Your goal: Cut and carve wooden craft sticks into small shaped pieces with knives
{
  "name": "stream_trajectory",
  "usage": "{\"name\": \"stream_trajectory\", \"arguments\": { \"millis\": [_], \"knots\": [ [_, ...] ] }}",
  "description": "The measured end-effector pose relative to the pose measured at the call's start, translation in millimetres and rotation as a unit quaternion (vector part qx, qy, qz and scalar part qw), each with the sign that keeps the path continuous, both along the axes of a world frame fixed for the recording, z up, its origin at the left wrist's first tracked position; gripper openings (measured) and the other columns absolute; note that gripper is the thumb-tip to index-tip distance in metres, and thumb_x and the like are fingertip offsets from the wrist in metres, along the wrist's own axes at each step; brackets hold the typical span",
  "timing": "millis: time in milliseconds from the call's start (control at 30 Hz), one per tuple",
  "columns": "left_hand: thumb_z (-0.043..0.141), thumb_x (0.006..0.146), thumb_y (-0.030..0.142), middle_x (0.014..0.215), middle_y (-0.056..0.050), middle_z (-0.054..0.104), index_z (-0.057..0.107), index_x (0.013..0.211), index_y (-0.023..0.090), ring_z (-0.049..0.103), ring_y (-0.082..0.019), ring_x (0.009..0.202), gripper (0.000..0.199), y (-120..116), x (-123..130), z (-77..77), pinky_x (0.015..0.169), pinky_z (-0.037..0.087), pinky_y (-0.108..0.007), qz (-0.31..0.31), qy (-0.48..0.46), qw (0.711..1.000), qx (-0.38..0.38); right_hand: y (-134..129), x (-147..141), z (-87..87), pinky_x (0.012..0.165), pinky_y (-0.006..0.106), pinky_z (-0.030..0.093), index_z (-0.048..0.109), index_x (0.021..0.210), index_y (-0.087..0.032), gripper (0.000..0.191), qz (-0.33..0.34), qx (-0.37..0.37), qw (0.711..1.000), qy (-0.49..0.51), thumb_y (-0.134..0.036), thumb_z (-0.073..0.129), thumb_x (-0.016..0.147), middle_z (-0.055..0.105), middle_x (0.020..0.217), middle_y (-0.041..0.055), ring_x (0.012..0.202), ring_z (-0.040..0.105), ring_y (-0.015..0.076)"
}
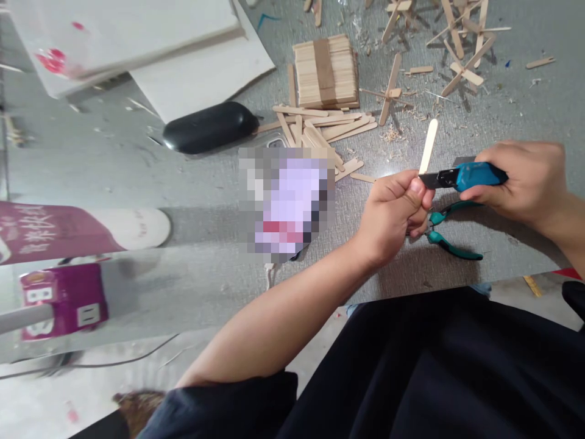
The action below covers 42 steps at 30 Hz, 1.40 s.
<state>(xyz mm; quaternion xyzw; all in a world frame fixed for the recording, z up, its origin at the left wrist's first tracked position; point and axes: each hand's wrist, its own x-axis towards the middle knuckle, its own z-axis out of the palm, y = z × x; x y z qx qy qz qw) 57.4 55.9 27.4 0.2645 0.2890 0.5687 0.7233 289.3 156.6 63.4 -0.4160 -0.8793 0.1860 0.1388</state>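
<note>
A pale wooden craft stick [429,146] stands up out of my left hand [397,204], pinched between thumb and fingers near its lower end. My right hand [525,177] is wrapped round the blue handle of a utility knife [479,175]. The knife's dark blade lies against the stick just above my left thumb. Below the knife, a pair of green-handled pliers [457,241] rests on the table, its jaws partly hidden behind my left fingers.
Beyond my hands are a banded bundle of craft sticks [304,73], loose sticks [347,127], and several crossed-stick pieces [390,94] among shavings. Left of them lie a black case [210,127], a blurred-out phone [292,201], a pink-and-white cup [132,230] and a purple power socket [94,292].
</note>
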Motion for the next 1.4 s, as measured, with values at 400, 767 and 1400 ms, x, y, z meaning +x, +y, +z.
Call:
{"name": "stream_trajectory", "arguments": {
  "millis": [400, 767, 1400],
  "knots": [
    [0.093, 0.101, 0.057, 0.052, 0.013, 0.033, 0.065, 0.081, 0.022, 0.023, -0.005, 0.044, 0.049, 5.3, -4.5, 0.2, 0.042, 0.034, -0.019, 0.034, 0.027, 0.999, 0.027, 2.2, -2.7, 0.6, 0.061, 0.042, 0.027, 0.061, 0.075, -0.027, 0.082, 0.023, 0.028, 0.997, 0.075, -0.105, 0.051, 0.097, 0.052, 0.060, 0.0034, 0.058, 0.047, 0.0191],
    [0.084, 0.106, 0.071, 0.053, 0.012, 0.035, 0.064, 0.084, 0.023, 0.028, -0.007, 0.044, 0.056, 4.3, -6.6, -1.5, 0.044, 0.029, -0.023, 0.015, 0.095, 0.993, 0.075, 4.9, -2.0, -4.4, 0.055, 0.040, 0.031, 0.056, 0.068, -0.028, 0.082, 0.064, 0.009, 0.996, 0.056, -0.101, 0.045, 0.103, 0.050, 0.058, 0.0006, 0.053, 0.044, 0.0170],
    [0.070, 0.112, 0.075, 0.062, 0.005, 0.048, 0.062, 0.077, 0.022, 0.041, -0.010, 0.055, 0.065, 1.5, -11.3, 1.2, 0.054, 0.037, -0.026, 0.019, 0.260, 0.953, 0.158, 15.6, -0.2, 4.0, 0.059, 0.039, 0.026, 0.044, 0.068, -0.027, 0.086, 0.121, -0.078, 0.989, 0.018, -0.107, 0.041, 0.099, 0.042, 0.059, -0.0013, 0.055, 0.036, 0.0153]
  ]
}}
